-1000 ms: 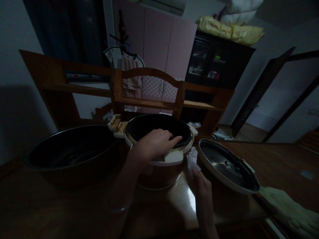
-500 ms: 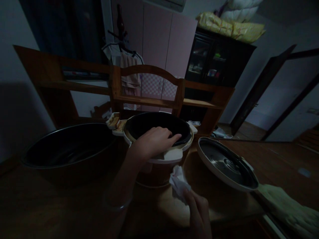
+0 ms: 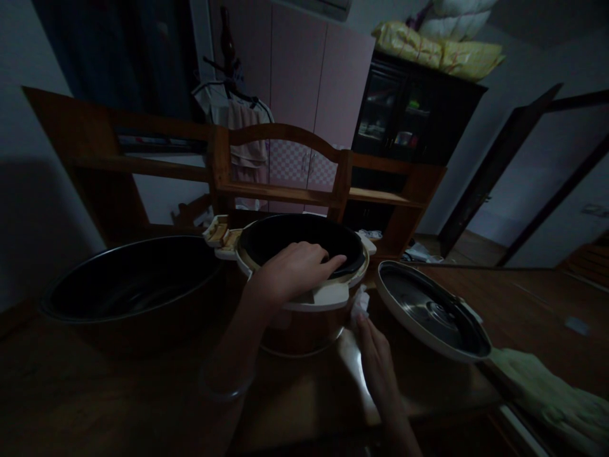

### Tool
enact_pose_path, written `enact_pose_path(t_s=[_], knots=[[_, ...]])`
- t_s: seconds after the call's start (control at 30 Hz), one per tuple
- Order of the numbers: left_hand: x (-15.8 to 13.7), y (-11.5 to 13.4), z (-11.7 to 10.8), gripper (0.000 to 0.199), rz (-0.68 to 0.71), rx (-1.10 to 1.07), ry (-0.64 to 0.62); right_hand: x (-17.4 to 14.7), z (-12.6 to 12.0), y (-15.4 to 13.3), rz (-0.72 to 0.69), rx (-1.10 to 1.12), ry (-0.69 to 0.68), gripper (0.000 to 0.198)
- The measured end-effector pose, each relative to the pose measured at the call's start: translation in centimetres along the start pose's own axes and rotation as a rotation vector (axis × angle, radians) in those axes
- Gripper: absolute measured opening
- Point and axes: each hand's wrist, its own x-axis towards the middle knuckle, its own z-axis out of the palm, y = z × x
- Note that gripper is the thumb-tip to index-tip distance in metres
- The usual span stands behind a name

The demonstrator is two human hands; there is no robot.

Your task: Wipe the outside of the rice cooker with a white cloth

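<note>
A rice cooker [image 3: 304, 333] with a dark inner pot [image 3: 304, 230] stands on the wooden table in front of me. My left hand [image 3: 297, 270] is hooked over its near rim, gripping it, with the fingertips hidden inside the pot and the thumb pointing right. Low on the right, my right hand [image 3: 377, 355] pinches a crumpled white tissue [image 3: 360, 301] beside the cooker's right side; in the dim light I cannot tell whether the tissue touches the wall. To the right lies the detached lid [image 3: 431, 311], its inner side facing up.
A large dark pot [image 3: 133, 314] stands left of the cooker. Behind the table rises a wooden frame with shelves [image 3: 285, 190]. Pale green cloth [image 3: 547, 387] lies at the right edge. Farther back are a dark cabinet [image 3: 419, 120] and an open door [image 3: 499, 171].
My right hand has moved up and forward with the tissue, from in front of the cooker to along its right side. My left hand stays on the rim.
</note>
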Motion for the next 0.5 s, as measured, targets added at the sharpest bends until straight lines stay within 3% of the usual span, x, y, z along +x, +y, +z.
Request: enact_pose_path(t_s=[0.3,0.5], knots=[[0.2,-0.4,0.3,0.043,0.06,0.086,0.009,-2.9,1.5,1.0,0.098,0.032,0.042,0.053],[0.2,-0.5,0.4,0.042,0.062,0.086,0.011,-6.4,1.6,1.2,-0.031,-0.06,0.089,0.046]])
